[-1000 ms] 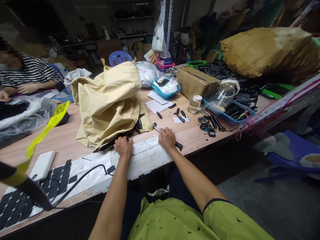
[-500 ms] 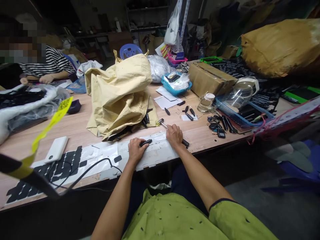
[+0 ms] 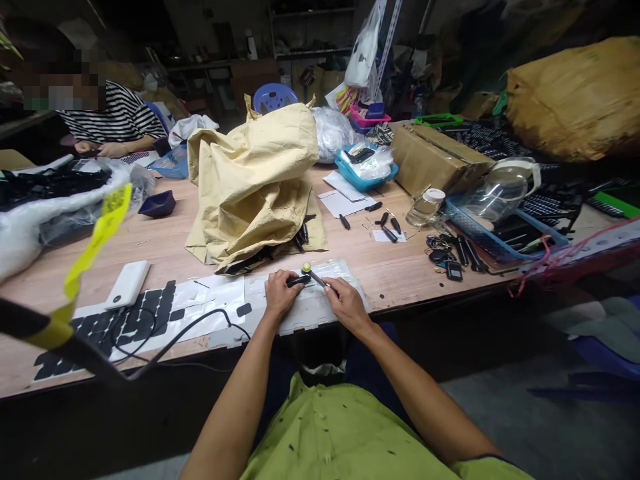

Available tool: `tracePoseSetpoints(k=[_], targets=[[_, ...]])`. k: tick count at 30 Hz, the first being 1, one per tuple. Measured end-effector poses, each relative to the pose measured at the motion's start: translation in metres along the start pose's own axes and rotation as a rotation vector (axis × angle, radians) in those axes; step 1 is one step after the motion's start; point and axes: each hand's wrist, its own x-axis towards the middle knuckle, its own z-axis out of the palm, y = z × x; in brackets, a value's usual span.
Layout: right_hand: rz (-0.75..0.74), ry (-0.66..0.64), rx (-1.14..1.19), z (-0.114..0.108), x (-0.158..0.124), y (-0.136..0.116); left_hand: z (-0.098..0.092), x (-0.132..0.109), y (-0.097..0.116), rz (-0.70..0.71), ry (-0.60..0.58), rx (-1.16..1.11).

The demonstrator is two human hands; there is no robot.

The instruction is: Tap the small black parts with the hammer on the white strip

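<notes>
My left hand [image 3: 280, 293] is closed on a small black elongated piece [image 3: 299, 281], pressing it down on the pale board [image 3: 300, 321] at the table's front edge. My right hand [image 3: 346, 303] grips a small hammer [image 3: 316, 277] by its shaft. The hammer's yellowish round head lies right at the black piece; whether the two touch I cannot tell. Just beyond my hands more black pieces [image 3: 302, 235] spill from the mouth of a cream cloth bag [image 3: 255, 180].
A set of keys [image 3: 453, 269], a jar [image 3: 426, 207] and a blue basket [image 3: 505, 233] are on the right. On the left lie a white power bank [image 3: 128, 285], black stickers [image 3: 155, 313] and a cable [image 3: 185, 333]. A co-worker [image 3: 115, 120] sits across, far left.
The hammer has swung left and its head has come from beyond the board to the black piece. My left hand keeps its hold. The whole view has shifted slightly.
</notes>
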Motion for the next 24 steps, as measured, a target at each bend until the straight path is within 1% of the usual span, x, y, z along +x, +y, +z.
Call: tracePoseSetpoints(k=[5,9,14,19,24], targets=[[-0.071,0.018,0.007,0.001,-0.005,-0.011,0.002,0.0,0.001,-0.015,0.007,0.022],[-0.103,0.008,-0.065,0.002,-0.013,-0.014,0.005,0.001,-0.001,-0.002,0.024,0.019],[-0.062,-0.077,-0.216,0.003,-0.014,-0.014,0.006,0.001,-0.001,-0.009,0.04,0.02],[-0.032,0.007,-0.231,0.0,-0.01,-0.014,0.008,0.001,0.0,0.005,0.044,0.012],[0.008,-0.018,-0.233,-0.001,-0.014,-0.009,0.007,0.0,0.001,0.0,0.049,0.009]])
